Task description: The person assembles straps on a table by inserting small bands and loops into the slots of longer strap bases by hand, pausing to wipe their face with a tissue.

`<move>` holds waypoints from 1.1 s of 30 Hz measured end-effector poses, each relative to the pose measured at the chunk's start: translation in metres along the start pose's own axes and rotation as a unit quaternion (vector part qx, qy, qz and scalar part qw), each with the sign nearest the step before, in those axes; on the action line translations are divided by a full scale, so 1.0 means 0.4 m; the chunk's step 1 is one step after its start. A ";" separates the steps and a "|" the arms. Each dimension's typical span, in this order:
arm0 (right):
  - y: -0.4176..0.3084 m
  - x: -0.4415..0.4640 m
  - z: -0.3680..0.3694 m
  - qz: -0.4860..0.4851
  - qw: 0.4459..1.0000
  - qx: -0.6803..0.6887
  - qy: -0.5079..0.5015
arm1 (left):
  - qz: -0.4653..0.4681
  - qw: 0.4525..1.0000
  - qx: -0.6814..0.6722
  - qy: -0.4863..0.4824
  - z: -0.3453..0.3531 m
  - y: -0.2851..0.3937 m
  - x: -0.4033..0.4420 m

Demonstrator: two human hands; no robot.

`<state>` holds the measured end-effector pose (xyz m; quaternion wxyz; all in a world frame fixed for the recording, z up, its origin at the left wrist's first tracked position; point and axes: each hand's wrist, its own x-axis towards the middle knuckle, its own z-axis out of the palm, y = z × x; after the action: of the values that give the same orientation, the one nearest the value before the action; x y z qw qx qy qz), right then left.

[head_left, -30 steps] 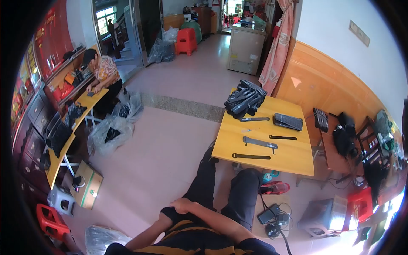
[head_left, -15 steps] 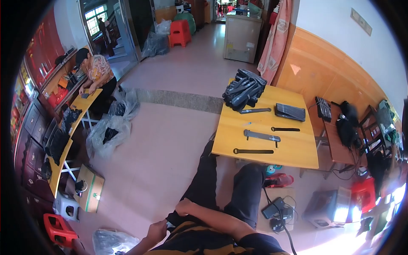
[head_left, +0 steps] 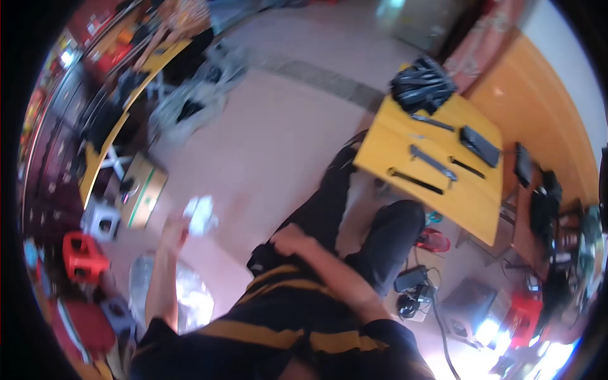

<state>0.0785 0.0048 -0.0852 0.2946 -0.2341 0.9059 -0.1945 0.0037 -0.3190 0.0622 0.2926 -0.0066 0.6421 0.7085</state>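
My left hand is raised out to the left, closed on a crumpled white tissue that is smeared by motion. My right hand lies across my lap, its fingers curled on the cloth of my dark trousers near the hip. On the yellow table in front are a grey strap-like piece, black straps with a loop at one end, a flat dark stack and a heap of black pieces.
A person sits at a long narrow table on the left. Clear plastic bags, a cardboard box and a red stool stand on the floor there. To the right are a power adapter with cables and a plastic stool.
My left hand has come away from the trouser pocket and swung up to the left, with the white tissue now showing. The right hand stays at the hip. The view has tilted down and turned.
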 end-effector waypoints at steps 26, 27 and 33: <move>0.036 -0.492 -0.190 -0.035 0.520 0.717 0.463 | 0.061 0.978 -0.029 -0.196 0.660 -0.044 0.194; 0.045 -0.501 -0.186 -0.033 0.521 0.716 0.463 | 0.060 0.978 -0.026 -0.197 0.656 -0.044 0.197; 0.014 -0.522 -0.230 -0.026 0.554 0.653 0.516 | 0.017 0.970 -0.125 -0.207 0.715 0.016 0.142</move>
<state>0.1691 0.1414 0.0734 -0.1569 0.1395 0.5206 -0.8276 0.0586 -0.0347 0.0962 0.4035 0.1145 0.4741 0.7741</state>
